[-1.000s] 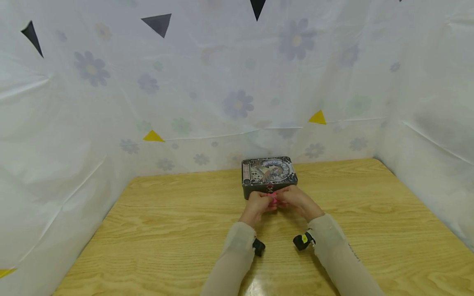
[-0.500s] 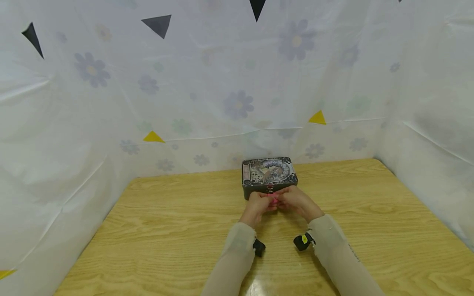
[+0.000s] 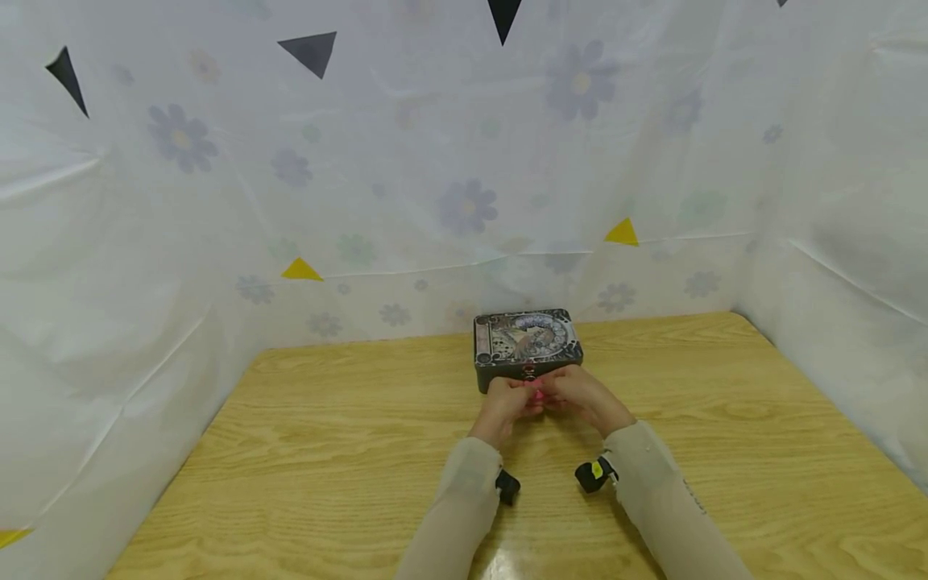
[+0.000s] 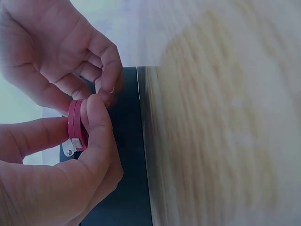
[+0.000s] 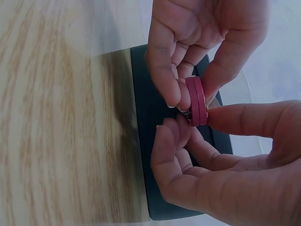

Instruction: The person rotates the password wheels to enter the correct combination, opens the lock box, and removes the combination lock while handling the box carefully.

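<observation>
A dark tin box [image 3: 528, 337] with an ornate picture lid stands shut at the back of the table. At its front, a small pink padlock [image 4: 74, 123] hangs by a metal clasp [image 4: 68, 149]. My left hand [image 3: 505, 404] pinches the padlock between thumb and fingers from the left. From the other side my right hand [image 3: 582, 395] pinches it too, its thumb on one face and its fingertips behind. In the right wrist view, the layered edge of the padlock [image 5: 196, 101] shows between both hands' fingers. The fingers hide its shackle and much of its faces.
The wooden table [image 3: 348, 451] carries the box close to its back edge. White flowered sheeting [image 3: 406, 161] rises behind and at both sides, with yellow and black triangles on it. A black wrist camera [image 3: 594, 474] is strapped to each forearm.
</observation>
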Demonstrator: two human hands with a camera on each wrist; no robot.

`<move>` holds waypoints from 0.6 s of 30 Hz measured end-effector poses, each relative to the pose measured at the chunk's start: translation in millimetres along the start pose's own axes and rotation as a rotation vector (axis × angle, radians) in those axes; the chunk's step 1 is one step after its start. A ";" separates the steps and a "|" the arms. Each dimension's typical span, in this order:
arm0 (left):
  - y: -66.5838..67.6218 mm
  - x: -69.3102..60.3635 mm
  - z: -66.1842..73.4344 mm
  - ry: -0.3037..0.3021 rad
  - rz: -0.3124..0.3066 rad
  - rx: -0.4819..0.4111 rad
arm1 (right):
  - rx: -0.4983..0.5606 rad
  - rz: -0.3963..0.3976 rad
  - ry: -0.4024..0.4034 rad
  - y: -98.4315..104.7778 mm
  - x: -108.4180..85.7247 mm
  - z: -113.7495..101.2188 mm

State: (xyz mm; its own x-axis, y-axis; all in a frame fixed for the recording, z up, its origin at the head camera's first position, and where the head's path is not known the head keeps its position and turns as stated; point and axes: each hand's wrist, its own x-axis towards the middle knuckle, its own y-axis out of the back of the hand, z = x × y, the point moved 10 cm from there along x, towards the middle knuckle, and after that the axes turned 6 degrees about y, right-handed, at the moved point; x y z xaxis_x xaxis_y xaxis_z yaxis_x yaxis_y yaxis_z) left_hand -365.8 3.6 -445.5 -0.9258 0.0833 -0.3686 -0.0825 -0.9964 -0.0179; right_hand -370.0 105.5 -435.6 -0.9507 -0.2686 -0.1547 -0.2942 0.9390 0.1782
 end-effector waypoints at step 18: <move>1.8 -1.6 -0.2 0.020 0.006 -0.005 | 0.017 0.004 -0.009 -0.4 -0.5 -0.1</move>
State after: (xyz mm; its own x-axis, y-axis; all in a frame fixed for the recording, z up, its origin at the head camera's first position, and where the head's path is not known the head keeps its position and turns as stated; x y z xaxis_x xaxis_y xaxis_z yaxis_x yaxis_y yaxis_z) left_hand -364.3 1.7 -445.1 -0.9188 0.0775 -0.3870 -0.0753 -0.9969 -0.0208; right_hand -369.4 105.2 -435.6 -0.9510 -0.2625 -0.1631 -0.2883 0.9436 0.1625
